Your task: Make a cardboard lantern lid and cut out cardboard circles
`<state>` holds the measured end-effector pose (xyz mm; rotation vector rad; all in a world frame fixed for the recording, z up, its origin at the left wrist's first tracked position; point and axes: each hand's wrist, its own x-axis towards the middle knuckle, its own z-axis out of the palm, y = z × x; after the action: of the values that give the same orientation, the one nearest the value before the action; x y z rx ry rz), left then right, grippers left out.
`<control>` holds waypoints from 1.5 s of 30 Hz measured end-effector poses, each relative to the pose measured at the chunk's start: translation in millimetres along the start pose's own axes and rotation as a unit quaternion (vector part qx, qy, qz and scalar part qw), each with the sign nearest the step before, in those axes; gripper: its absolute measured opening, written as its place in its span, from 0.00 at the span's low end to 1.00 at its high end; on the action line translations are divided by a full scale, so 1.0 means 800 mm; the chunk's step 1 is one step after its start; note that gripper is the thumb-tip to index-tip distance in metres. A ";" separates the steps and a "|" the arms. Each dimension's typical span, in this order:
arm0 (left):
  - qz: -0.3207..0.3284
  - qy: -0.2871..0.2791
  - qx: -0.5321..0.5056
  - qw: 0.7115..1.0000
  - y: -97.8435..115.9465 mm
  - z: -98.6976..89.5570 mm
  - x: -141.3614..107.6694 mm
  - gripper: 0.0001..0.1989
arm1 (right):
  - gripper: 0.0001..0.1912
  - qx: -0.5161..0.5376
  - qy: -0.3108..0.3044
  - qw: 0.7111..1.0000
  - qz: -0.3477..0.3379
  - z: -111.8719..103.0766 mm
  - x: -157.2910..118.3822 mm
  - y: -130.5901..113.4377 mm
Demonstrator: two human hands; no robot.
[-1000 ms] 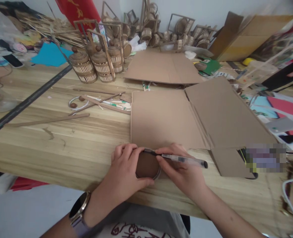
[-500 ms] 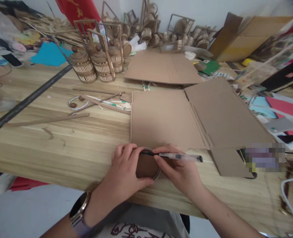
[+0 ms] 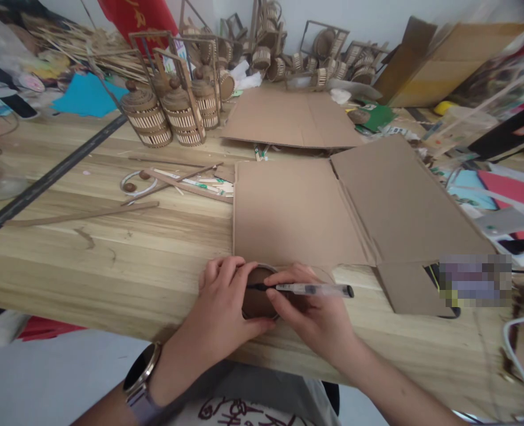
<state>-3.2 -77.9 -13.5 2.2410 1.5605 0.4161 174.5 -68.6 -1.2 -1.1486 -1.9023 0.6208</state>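
Near the table's front edge lies a round brown ring (image 3: 256,306) with brown cardboard showing inside it. My left hand (image 3: 226,296) grips its left side, fingers at the far rim and thumb at the near rim. A black-tipped pen with a clear barrel (image 3: 315,289) is pinched in my right hand (image 3: 317,313), its tip pointing left inside the ring near the left rim. My right hand covers the ring's right side. Just beyond both hands is a flat sheet of cardboard (image 3: 293,213).
Lidded bamboo-slat lanterns (image 3: 184,115) stand at the back left. A black metal bar (image 3: 53,177) crosses the left side. Wooden strips (image 3: 195,184) lie left of the cardboard. An open box (image 3: 443,65) stands back right.
My right hand has shifted a little to the left and nearer to me, bringing the pen from the ring's far rim to its left inner side. My left hand keeps its hold.
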 end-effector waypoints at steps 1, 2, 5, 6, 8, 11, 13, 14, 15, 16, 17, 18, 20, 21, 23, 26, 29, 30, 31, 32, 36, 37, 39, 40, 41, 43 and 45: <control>0.001 0.000 -0.002 1.000 0.000 0.000 0.000 0.37 | 0.06 0.000 -0.003 1.000 -0.004 0.000 0.000 0.000; 0.003 0.001 -0.003 1.000 0.000 0.000 0.000 0.37 | 0.07 0.000 -0.005 1.000 -0.007 0.000 0.000 0.000; 0.005 0.004 -0.004 1.000 0.000 0.000 0.000 0.37 | 0.06 0.004 0.002 1.000 -0.017 0.001 -0.001 0.000; 0.005 0.005 -0.002 1.000 0.000 0.001 0.000 0.37 | 0.06 0.005 0.004 1.000 -0.019 0.001 -0.002 0.000; 0.005 0.005 0.002 1.000 0.000 0.002 0.000 0.37 | 0.06 0.008 0.002 1.000 -0.022 0.000 -0.003 -0.001; 0.000 0.001 0.005 1.000 -0.001 0.004 0.000 0.37 | 0.06 0.015 -0.008 1.000 -0.022 -0.002 -0.006 -0.003; 0.000 0.000 0.004 1.000 -0.001 0.004 -0.001 0.36 | 0.06 0.015 -0.006 1.000 -0.015 -0.003 -0.007 -0.004; 0.002 0.001 0.004 1.000 -0.001 0.004 -0.001 0.35 | 0.06 0.012 -0.002 1.000 -0.011 -0.004 -0.007 -0.004; 0.004 0.002 0.003 1.000 -0.002 0.003 -0.001 0.35 | 0.06 0.010 0.001 1.000 -0.007 -0.004 -0.007 -0.004; 0.005 0.004 0.002 1.000 -0.002 0.003 -0.001 0.35 | 0.06 0.008 0.005 1.000 -0.005 -0.003 -0.006 -0.005; 0.006 0.006 0.001 1.000 -0.002 0.002 -0.001 0.35 | 0.06 0.007 0.006 1.000 -0.006 -0.003 -0.005 -0.005; 0.007 0.007 0.001 1.000 -0.002 0.002 -0.001 0.35 | 0.07 0.008 0.005 1.000 -0.008 -0.002 -0.004 -0.005; 0.007 0.006 -0.002 1.000 -0.002 0.001 0.000 0.36 | 0.07 0.009 -0.004 1.000 -0.012 0.000 -0.002 -0.005; 0.008 0.005 -0.004 1.000 -0.002 0.002 0.000 0.36 | 0.07 0.009 -0.008 1.000 -0.015 0.000 -0.001 -0.005; 0.008 0.004 -0.006 1.000 -0.002 0.002 0.001 0.37 | 0.06 0.009 -0.013 1.000 -0.018 -0.001 -0.002 -0.005; 0.005 0.005 -0.002 1.000 -0.001 0.003 0.000 0.36 | 0.06 0.011 -0.021 1.000 -0.011 -0.004 -0.005 -0.006; 0.004 0.007 0.008 1.000 -0.001 0.004 0.000 0.35 | 0.05 0.012 -0.024 1.000 0.013 -0.007 -0.006 -0.007; 0.005 0.007 0.009 1.000 -0.001 0.004 0.000 0.34 | 0.05 0.011 -0.019 1.000 0.021 -0.007 -0.006 -0.007; 0.006 0.006 0.010 1.000 -0.001 0.003 -0.001 0.34 | 0.05 0.010 -0.014 0.999 0.027 -0.007 -0.005 -0.008; 0.006 0.005 0.009 1.000 -0.001 0.003 -0.001 0.34 | 0.05 0.009 -0.010 0.999 0.029 -0.006 -0.004 -0.008; 0.010 -0.001 0.007 1.000 -0.001 0.001 -0.001 0.36 | 0.06 0.011 -0.011 1.000 0.014 0.000 -0.002 -0.008; 0.011 -0.002 0.007 1.000 -0.001 0.000 -0.001 0.36 | 0.06 0.011 -0.013 1.000 0.011 0.000 -0.003 -0.008; 0.012 0.000 0.007 1.000 -0.001 0.001 -0.002 0.35 | 0.06 0.010 -0.022 1.000 0.006 -0.001 -0.004 -0.009; 0.011 0.001 0.008 1.000 -0.001 0.001 -0.002 0.35 | 0.06 0.011 -0.026 1.000 0.005 -0.003 -0.005 -0.010; 0.009 0.002 0.007 1.000 -0.001 0.001 -0.002 0.34 | 0.06 0.011 -0.030 0.999 0.007 -0.004 -0.005 -0.011; 0.005 0.004 0.006 1.000 0.000 0.002 -0.002 0.33 | 0.06 0.008 -0.029 0.999 0.014 -0.008 -0.005 -0.012; 0.004 0.004 0.003 1.000 0.000 0.002 -0.001 0.33 | 0.06 0.001 -0.018 1.000 0.019 -0.009 -0.003 -0.012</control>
<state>-2.8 -79.3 -15.3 2.2528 1.5588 0.4246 176.7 -75.1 9.0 -1.1824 -1.9134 0.6674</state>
